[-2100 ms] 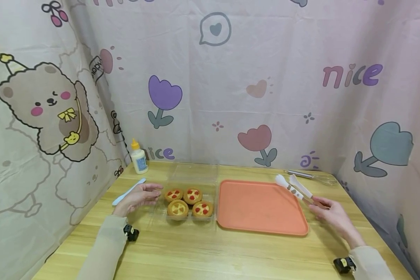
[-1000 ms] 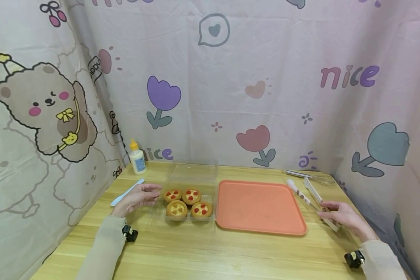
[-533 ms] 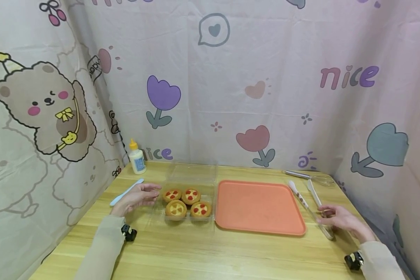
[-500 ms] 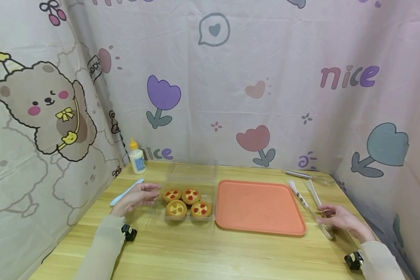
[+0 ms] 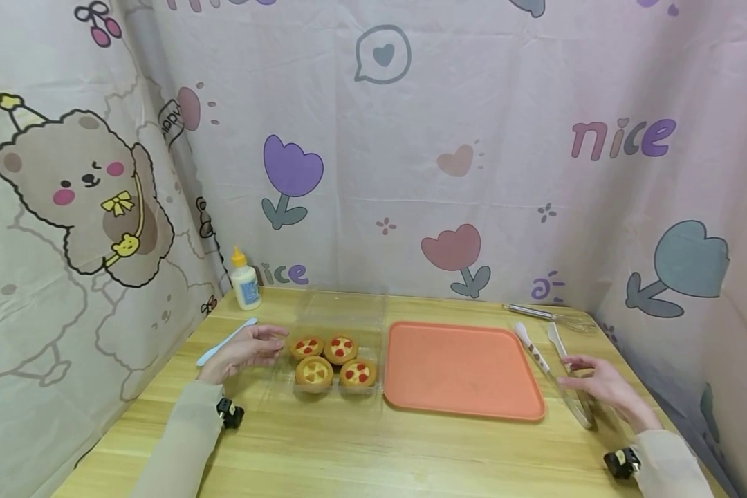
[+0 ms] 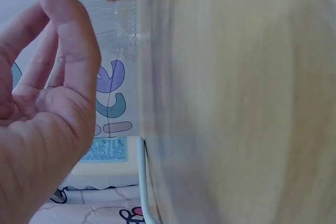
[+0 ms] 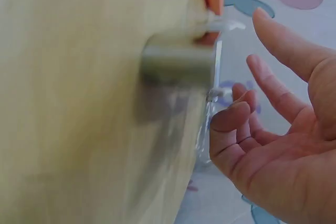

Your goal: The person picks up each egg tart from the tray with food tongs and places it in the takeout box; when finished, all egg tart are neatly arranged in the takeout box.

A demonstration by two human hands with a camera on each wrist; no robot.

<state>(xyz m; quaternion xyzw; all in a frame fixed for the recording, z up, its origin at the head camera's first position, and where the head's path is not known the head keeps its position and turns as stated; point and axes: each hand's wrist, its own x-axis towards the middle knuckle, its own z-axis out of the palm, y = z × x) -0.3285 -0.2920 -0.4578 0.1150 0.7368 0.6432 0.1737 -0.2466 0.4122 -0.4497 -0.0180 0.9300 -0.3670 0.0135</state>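
Note:
On the right of the table lies a pair of tongs (image 5: pixel 535 351) with white tips, one of them brown-spotted, and a metal bend towards the near side. My right hand (image 5: pixel 604 384) hovers over the tongs, thumb and fingers apart. In the right wrist view, the metal bend (image 7: pixel 178 64) rests on the table with a gap to the hand (image 7: pixel 283 114). My left hand (image 5: pixel 243 351) is by the left side of a clear plastic box (image 5: pixel 342 308), fingers relaxed; contact with the box is unclear. Several small tarts (image 5: pixel 314 373) sit in the box.
An orange tray (image 5: pixel 463 373) lies between the box and the tongs. Behind the tongs is a whisk (image 5: pixel 535 312). A light blue stick-like utensil (image 5: pixel 214 351) lies beside my left hand, and a white bottle with a yellow nozzle (image 5: pixel 245 285) stands at the back left.
My right hand has carried the tongs right, away from the tray, set them on the table and let go, then risen slightly. My left hand has stayed in place.

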